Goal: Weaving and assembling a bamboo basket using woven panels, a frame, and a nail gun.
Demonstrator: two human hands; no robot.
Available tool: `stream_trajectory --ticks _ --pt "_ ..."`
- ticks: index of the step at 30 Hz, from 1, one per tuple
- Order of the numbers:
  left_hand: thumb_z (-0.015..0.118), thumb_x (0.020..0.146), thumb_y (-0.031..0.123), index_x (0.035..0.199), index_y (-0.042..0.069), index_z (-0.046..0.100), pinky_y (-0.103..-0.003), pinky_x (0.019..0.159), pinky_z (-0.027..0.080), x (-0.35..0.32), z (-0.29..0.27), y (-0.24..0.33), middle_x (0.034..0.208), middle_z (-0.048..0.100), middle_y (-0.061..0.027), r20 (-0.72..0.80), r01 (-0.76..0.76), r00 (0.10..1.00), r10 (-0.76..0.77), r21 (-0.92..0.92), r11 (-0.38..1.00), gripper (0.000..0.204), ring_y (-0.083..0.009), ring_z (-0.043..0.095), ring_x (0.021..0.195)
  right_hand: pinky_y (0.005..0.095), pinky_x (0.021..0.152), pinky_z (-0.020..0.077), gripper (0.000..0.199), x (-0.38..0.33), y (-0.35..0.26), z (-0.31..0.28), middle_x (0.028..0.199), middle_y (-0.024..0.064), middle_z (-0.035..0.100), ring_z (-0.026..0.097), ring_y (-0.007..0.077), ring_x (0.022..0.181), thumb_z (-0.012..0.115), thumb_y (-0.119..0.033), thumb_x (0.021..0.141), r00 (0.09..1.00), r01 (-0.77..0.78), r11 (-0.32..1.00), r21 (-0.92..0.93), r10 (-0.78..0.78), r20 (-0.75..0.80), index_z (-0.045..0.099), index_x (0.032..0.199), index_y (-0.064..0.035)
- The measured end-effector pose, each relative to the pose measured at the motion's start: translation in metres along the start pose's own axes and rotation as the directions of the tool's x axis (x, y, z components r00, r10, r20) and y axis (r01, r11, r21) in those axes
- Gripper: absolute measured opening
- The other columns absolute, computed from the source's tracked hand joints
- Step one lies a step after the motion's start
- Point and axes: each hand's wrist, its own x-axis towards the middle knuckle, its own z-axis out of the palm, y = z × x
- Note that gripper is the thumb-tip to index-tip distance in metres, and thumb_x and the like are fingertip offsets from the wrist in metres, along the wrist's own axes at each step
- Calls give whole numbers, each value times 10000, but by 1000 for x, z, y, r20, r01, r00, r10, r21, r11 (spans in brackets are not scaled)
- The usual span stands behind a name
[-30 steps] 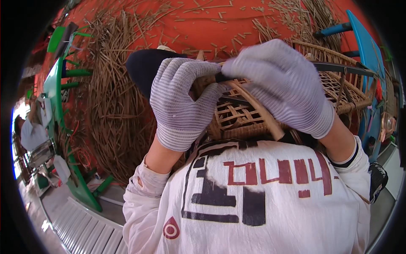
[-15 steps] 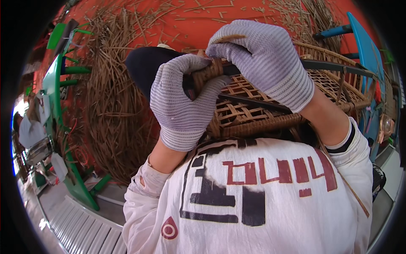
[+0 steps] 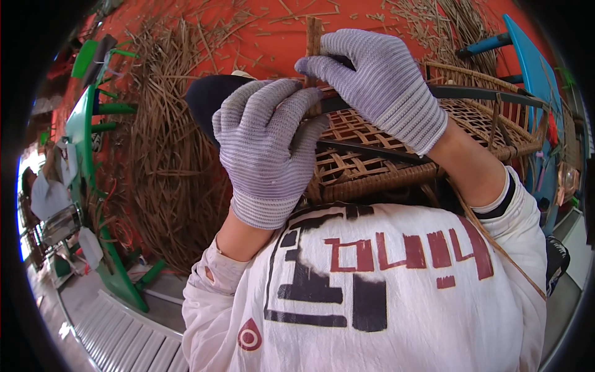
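Both my hands wear grey striped knit gloves. My left hand [image 3: 268, 149] is closed around the near corner of a brown woven rattan piece [image 3: 378, 152] with an open lattice and a wrapped rim. My right hand [image 3: 378, 84] pinches a flat brown rattan strip [image 3: 313, 37] that stands upright above that corner. Black metal bars [image 3: 489, 94] run across the woven piece. The corner itself is hidden under my gloves.
A heap of loose rattan strips [image 3: 164, 155] lies on the orange floor [image 3: 260, 31] to my left. A green metal frame [image 3: 83, 161] stands further left, a blue frame [image 3: 527, 62] at the right. A dark rounded object [image 3: 204, 99] shows behind my left hand.
My right hand has risen from the woven piece and drawn the rattan strip upward. My left hand has stayed closed on the corner.
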Motion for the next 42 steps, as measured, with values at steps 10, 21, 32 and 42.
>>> stream_trajectory --ticks 10,21,32,42 --pt "772 687 54 952 75 714 -377 871 459 9 -4 -2 935 688 -53 53 -126 990 128 -30 992 272 -259 611 941 292 683 521 131 -4 -10 -13 895 120 655 646 219 749 647 -54 881 967 -50 957 286 118 -225 647 996 8" --pt "697 734 88 974 112 683 -383 853 394 13 -1 -6 929 668 -54 116 -81 988 99 -151 985 242 -251 607 891 305 693 509 137 -52 2 -33 881 92 634 625 219 788 676 -14 825 908 340 938 -64 -345 -238 668 959 -40" --pt "701 723 80 969 108 692 -384 857 407 7 5 -3 954 672 -60 63 -74 995 83 -133 988 248 -253 613 892 371 735 519 238 33 15 -36 807 119 673 644 275 740 633 -285 875 803 142 982 -125 -40 594 728 893 -67" --pt "709 718 94 973 111 694 -391 852 405 7 5 -8 961 669 -58 52 -72 995 81 -162 984 256 -259 607 893 415 776 558 187 32 -6 -29 891 126 669 680 293 866 574 -226 919 765 412 842 -350 -111 634 673 964 -74"
